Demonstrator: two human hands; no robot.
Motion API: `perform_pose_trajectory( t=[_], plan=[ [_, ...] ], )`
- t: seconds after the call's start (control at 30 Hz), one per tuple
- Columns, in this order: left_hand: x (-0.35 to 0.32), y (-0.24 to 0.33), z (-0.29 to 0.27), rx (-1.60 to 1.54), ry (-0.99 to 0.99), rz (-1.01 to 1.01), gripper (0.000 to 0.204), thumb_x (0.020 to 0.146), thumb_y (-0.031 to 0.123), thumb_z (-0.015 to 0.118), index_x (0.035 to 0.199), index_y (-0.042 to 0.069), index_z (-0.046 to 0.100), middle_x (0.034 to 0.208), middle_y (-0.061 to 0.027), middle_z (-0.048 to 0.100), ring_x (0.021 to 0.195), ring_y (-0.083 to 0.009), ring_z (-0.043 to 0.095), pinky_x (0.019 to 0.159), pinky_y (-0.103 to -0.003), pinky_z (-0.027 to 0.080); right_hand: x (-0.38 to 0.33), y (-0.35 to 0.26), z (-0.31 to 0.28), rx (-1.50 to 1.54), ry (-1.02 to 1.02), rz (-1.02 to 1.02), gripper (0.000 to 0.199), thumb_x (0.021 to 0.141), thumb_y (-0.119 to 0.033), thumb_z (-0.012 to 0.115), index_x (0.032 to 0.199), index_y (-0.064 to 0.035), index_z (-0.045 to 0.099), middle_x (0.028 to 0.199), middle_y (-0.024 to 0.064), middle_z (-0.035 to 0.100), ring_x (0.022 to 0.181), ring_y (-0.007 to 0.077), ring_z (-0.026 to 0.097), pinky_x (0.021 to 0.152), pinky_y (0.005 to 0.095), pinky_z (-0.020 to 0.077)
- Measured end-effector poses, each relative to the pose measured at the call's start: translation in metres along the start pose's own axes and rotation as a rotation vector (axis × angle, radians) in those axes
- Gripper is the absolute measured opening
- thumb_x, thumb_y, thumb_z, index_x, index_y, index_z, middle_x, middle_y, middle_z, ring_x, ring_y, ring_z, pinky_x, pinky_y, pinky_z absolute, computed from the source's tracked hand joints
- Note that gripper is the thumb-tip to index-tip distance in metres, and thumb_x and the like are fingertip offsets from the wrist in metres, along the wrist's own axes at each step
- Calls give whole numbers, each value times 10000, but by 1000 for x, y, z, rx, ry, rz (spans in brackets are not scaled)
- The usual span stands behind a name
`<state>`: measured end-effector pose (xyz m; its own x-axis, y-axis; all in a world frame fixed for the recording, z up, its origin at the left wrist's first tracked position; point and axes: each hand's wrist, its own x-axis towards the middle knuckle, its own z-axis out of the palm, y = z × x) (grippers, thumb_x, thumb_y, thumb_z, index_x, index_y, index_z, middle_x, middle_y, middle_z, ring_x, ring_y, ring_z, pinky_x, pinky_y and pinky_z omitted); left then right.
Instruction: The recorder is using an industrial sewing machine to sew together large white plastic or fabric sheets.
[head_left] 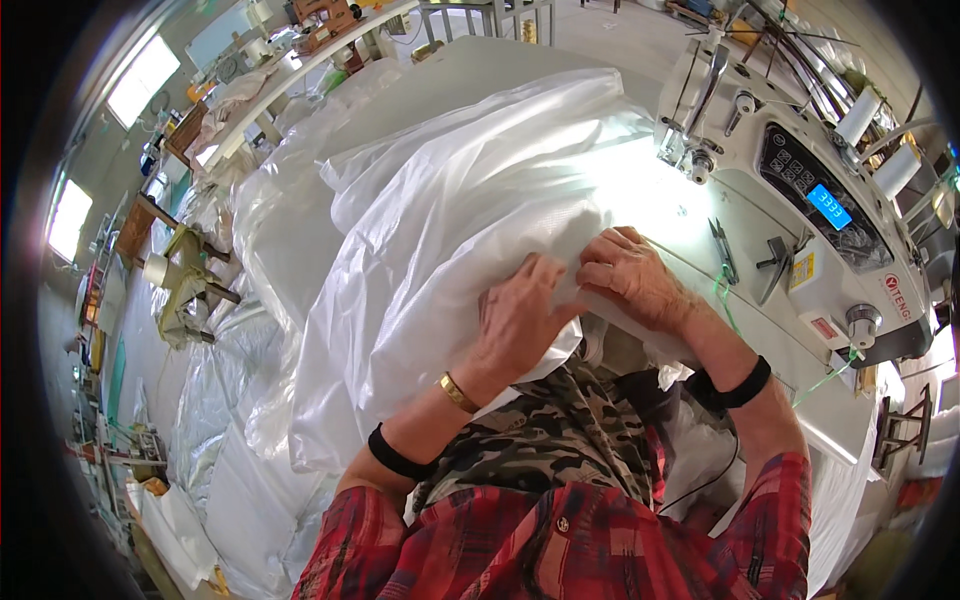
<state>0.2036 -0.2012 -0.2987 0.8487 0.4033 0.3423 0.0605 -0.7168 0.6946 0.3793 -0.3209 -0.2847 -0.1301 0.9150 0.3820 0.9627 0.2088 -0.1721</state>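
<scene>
A large white woven plastic sheet (430,230) lies bunched over the sewing table and hangs down at its near left side. My left hand (522,312) grips the near edge of the sheet, fingers curled into the fabric. Close beside it, my right hand (632,278) is closed on the same edge, its fingers bent over the fold. The fingertips of both hands are partly hidden by the fabric. To the right stands a white industrial sewing machine (800,200) with a lit blue display; its lamp brightens the table by the needle.
Thread snips (722,250) and a small black metal part (774,262) lie on the table right of my right hand. Green thread (826,376) trails from the machine. White thread cones (858,118) stand behind it. Clear plastic sheeting (225,390) covers the floor at left.
</scene>
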Motion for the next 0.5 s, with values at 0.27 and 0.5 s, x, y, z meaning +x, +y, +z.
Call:
perform_pose_trajectory(
  t=[0.27, 0.5],
  plan=[
    [0, 4, 13, 197, 146, 249, 291, 866, 85, 650, 1124, 62, 517, 821, -107, 627, 785, -344, 599, 700, -419, 471, 3, 1, 3, -25, -2, -2, 134, 832, -177, 628, 945, -105, 627, 930, 52, 568, 957, 233, 577, 865, 381, 430],
    [-4, -6, 14, 185, 52, 150, 243, 890, 30, 568, 1130, 65, 550, 849, -141, 648, 780, -356, 639, 638, -452, 478, 12, 17, -8, 58, -43, 91, 154, 823, -176, 705, 891, -102, 589, 860, 40, 587, 888, 232, 599, 855, 369, 431]
  ],
)
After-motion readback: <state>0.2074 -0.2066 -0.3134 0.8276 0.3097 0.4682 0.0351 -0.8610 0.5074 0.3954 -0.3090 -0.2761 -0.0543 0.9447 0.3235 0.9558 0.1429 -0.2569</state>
